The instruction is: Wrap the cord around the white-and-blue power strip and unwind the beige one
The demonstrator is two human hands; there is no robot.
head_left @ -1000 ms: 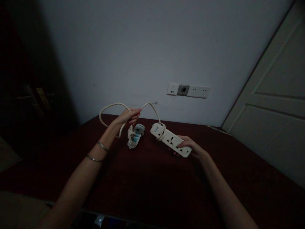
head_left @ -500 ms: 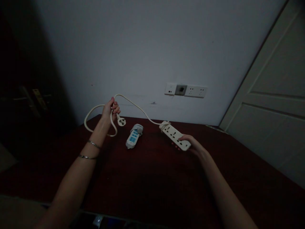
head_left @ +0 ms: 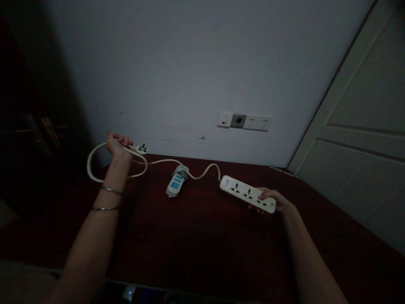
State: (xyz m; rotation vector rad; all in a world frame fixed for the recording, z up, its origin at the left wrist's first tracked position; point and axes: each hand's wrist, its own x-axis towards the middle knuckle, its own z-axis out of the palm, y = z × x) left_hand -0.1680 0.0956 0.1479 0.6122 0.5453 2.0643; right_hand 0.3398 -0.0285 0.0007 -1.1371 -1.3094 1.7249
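My left hand (head_left: 117, 145) is closed around a white cord (head_left: 202, 172) near its plug (head_left: 142, 148), raised at the far left of the dark red table (head_left: 202, 245). A loop of cord hangs from that hand. The cord runs right to a white power strip (head_left: 247, 194), and my right hand (head_left: 274, 200) grips the near end of that strip just above the table. A smaller white power strip with blue sockets (head_left: 176, 183) lies on the table between my hands, under the cord.
A row of wall sockets (head_left: 244, 121) sits on the pale wall behind the table. A white door (head_left: 363, 139) stands at the right. A dark door with a handle (head_left: 38, 126) is at the left. The room is dim.
My left hand has pulled the cord and plug far to the left, unwinding it from the strip. My right hand has moved the strip right and lower.
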